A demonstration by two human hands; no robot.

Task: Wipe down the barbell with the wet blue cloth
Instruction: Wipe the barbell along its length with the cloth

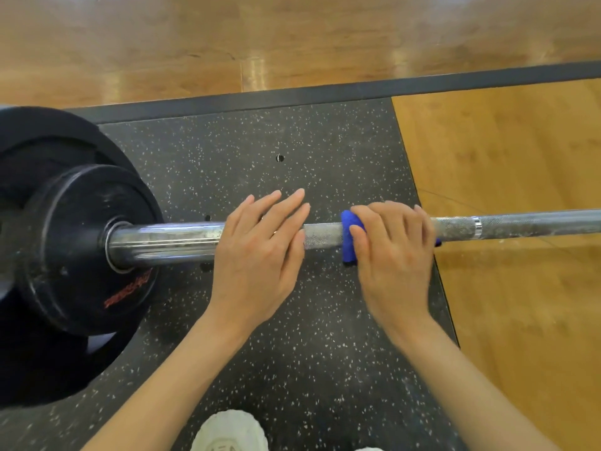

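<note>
1. The right hand (pixel 392 252) has its grip wrapped over the blue cloth (pixel 348 237), fingers curled around cloth and bar together.
2. The left hand (pixel 260 252) lies flat on the barbell (pixel 520 225), fingers straight and spread apart, just beside the cloth.
3. The barbell lies across a speckled black rubber mat (pixel 292 151), the cloth on its knurled shaft.
4. Black weight plates (pixel 81 249) sit on the bar's left end.
5. Wooden floor (pixel 520 157) borders the mat; a white shoe (pixel 229 431) shows below.
</note>
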